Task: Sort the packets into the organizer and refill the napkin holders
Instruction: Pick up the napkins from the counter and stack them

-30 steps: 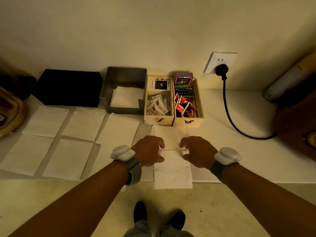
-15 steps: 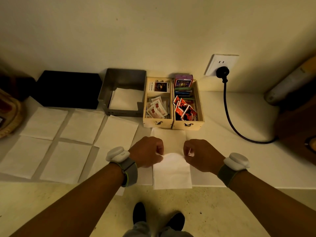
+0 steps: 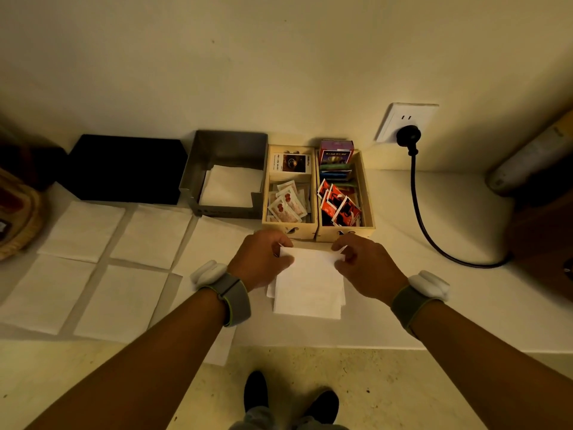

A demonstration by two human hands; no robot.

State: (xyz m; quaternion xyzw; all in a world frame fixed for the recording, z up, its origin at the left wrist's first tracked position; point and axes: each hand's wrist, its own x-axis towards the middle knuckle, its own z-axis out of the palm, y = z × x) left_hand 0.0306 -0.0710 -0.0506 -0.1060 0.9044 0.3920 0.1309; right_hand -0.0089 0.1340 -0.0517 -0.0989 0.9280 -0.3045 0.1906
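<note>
A white napkin (image 3: 308, 287) lies folded on the counter in front of the wooden organizer (image 3: 317, 232). My left hand (image 3: 262, 262) pinches its far left corner and my right hand (image 3: 362, 263) pinches its far right corner. The organizer's left bin holds pale packets (image 3: 286, 204), its right bin red packets (image 3: 339, 207) and small boxes at the back. To its left stands a grey metal napkin holder (image 3: 228, 148) with white napkins (image 3: 232, 187) inside. A black napkin holder (image 3: 124, 169) sits further left.
Several unfolded napkins (image 3: 80, 228) are spread over the left of the white counter (image 3: 449, 305). A black cable (image 3: 424, 225) runs from a wall socket (image 3: 406, 122) across the counter's right side. A wicker basket (image 3: 15, 218) sits at far left, dark objects at far right.
Both hands folded the near half of the long napkin away from me, over the far half; the hands moved from mid-napkin to its far edge by the organizer.
</note>
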